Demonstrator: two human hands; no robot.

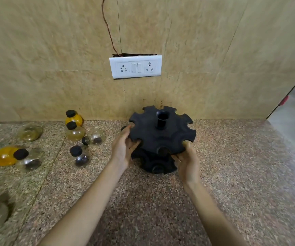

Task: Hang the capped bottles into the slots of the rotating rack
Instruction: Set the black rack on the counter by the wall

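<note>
Centrally, a black plastic two-tier rotating rack [161, 135] with notched slots around its rim stands on the speckled granite surface [143, 201], close to the beige tiled wall [54, 50]. Both bare hands grip the upper tier: the left hand [123, 150] clasps its left edge, fingers [134, 145] curled under the rim and thumb on top, while the right hand [187, 162] clasps the near right edge, thumb resting in a slot. No slot visibly holds a bottle. Small round capped bottles with black lids lie well apart to the left: an upright amber one [74, 118], a pale yellow one [74, 131] just before it, clear ones [80, 156] nearby, and a tipped orange one [6, 156] farther left. A white socket panel [135, 66] sits on the wall above.
</note>
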